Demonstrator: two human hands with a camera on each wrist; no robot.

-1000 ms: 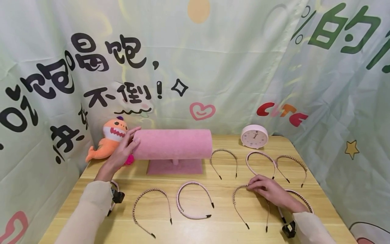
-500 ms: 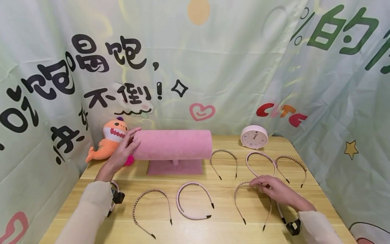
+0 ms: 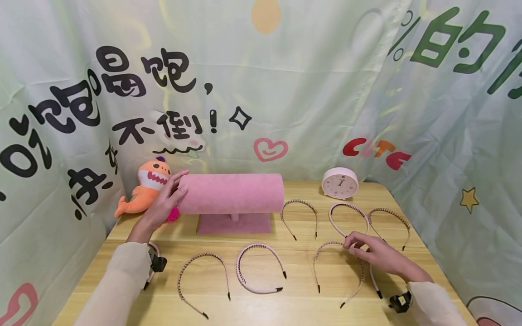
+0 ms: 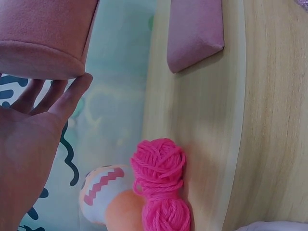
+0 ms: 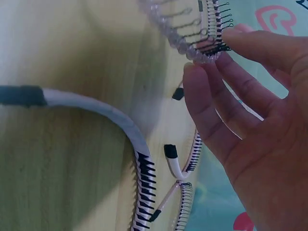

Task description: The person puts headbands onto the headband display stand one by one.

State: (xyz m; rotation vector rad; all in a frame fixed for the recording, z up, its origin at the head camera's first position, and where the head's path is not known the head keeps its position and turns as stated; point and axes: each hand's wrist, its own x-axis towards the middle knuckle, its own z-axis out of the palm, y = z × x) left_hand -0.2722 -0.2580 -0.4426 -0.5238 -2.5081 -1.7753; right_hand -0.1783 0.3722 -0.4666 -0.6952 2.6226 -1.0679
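Touching the left end of the pink velvet display roll (image 3: 232, 194) is my left hand (image 3: 165, 197), its fingers stretched along the end face in the left wrist view. The roll stands on a flat pink base (image 3: 216, 225). At the right, my right hand (image 3: 377, 256) pinches a thin beaded headband (image 3: 315, 265) by its top arch between thumb and fingertips. Clear beads (image 5: 168, 33) and small wire teeth show along it in the right wrist view. Partly hidden below the right hand lies a pale pink wrapped headband (image 3: 374, 281) with black tips.
Several headbands lie on the wood table (image 3: 285, 312), among them a beaded one (image 3: 204, 254) and a pink one (image 3: 257, 245) in front. A pink clock (image 3: 340, 182) stands at the back right. Left of the roll are an orange plush shark (image 3: 143, 192) and bright pink yarn (image 4: 159, 163).
My right hand has shifted a little to the right with the beaded headband, whose tips have swung left and upward. My left hand stays at the roll's end.
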